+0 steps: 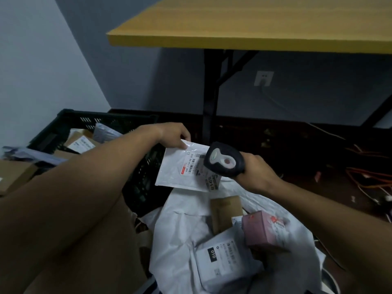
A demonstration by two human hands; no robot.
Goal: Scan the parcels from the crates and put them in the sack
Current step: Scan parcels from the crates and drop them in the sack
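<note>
Head view: the left hand (172, 134) pinches the top corner of a white parcel (182, 168), holding it above the open white sack (180, 230), just right of the black crate (89, 124). The right hand (256, 172) is clenched around a black scanner (222, 161) whose head hangs over the parcel's label (195, 164). The sack already holds a pink box (263, 232), a brown box (226, 211) and a white mailer (222, 259). Risks: the corner grip lets the flat parcel swing, so the barcode, apparently partly covered by the scanner, may misread; releasing off-centre could drop the parcel outside the sack.
</note>
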